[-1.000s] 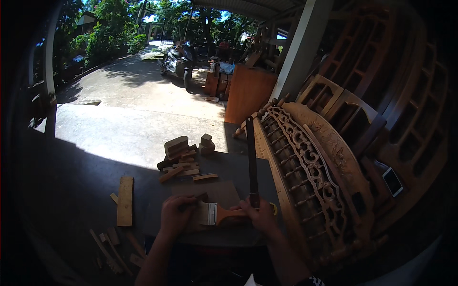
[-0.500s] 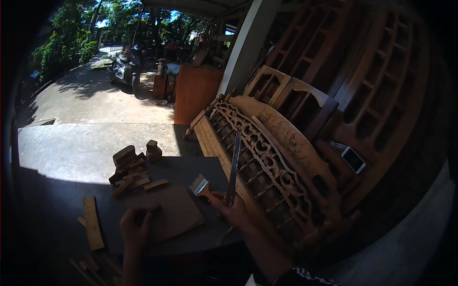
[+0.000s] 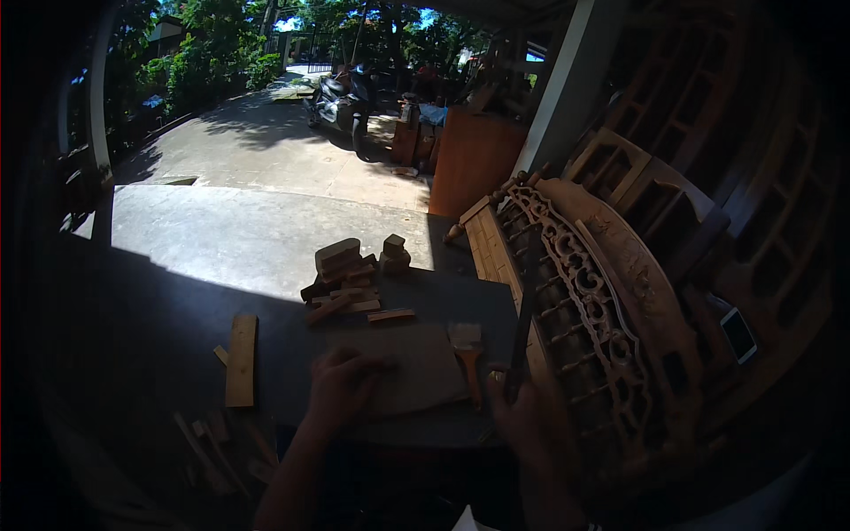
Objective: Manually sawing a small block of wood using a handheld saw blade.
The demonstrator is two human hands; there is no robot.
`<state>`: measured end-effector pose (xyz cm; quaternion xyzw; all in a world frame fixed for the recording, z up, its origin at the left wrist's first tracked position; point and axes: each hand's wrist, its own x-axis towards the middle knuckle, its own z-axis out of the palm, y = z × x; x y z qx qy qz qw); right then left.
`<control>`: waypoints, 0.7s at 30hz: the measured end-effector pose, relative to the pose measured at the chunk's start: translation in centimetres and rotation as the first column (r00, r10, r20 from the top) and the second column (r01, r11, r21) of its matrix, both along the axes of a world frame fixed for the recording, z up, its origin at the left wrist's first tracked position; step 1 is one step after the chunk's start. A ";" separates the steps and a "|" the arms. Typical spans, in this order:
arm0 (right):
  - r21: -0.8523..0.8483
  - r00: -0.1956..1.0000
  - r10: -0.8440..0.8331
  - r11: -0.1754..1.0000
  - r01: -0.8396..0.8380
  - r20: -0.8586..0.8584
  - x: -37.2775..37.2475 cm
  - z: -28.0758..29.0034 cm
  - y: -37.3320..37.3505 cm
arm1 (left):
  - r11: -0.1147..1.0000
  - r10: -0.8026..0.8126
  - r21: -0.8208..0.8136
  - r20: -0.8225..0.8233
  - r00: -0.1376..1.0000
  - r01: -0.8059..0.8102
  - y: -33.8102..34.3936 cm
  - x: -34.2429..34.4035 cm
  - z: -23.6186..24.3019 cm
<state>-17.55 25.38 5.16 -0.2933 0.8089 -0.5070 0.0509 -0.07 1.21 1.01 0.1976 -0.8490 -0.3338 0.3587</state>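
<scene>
My left hand [image 3: 341, 389] rests on a flat brown board [image 3: 425, 372] on the dark table, its fingers closed in a pinch around a small dark piece [image 3: 388, 362]. In my right hand [image 3: 524, 420], beyond the board's right edge, a long narrow dark bar-shaped tool [image 3: 526, 310] is gripped near its lower end and points upward. Its exact kind is too dark to tell. Between the two hands, a paintbrush [image 3: 467, 350] with an orange handle lies at the board's right side, bristles facing away from me and apart from my right fingers.
Several wood blocks [image 3: 341, 274] are heaped behind the board. A pale wooden slat [image 3: 242, 361] lies at the left, with thin offcuts [image 3: 212, 451] nearer. Carved headboards [image 3: 589, 265] lean on the right, where a phone [image 3: 737, 335] rests. A motorcycle [image 3: 341, 104] stands far off.
The view has swung left. The paintbrush, earlier tilted at my right fingers, now lies free of them on the board's side. The long tool stays in my right hand.
</scene>
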 end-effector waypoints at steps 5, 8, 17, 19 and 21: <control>0.142 0.994 0.098 0.986 -0.092 -0.037 3.4 2.5 1.3 | 0.996 0.077 -0.037 0.025 0.997 -0.076 0.8 0.3 0.6; 0.217 0.980 0.184 0.962 -0.165 -0.073 5.4 3.3 1.7 | 0.976 0.114 -0.197 0.075 0.991 -0.097 3.4 0.5 1.8; 0.164 0.939 0.302 0.947 -0.276 -0.166 7.5 0.2 1.1 | 0.982 0.077 -0.175 0.075 0.994 -0.063 5.6 0.0 1.4; 0.150 0.922 0.339 0.937 -0.315 -0.185 7.2 -0.3 0.6 | 0.992 0.056 -0.114 0.061 0.997 -0.049 5.3 0.0 0.7; 0.200 0.930 0.346 0.927 -0.318 -0.126 7.2 -0.9 0.5 | 0.994 0.076 -0.082 0.059 0.995 -0.071 5.6 0.2 0.9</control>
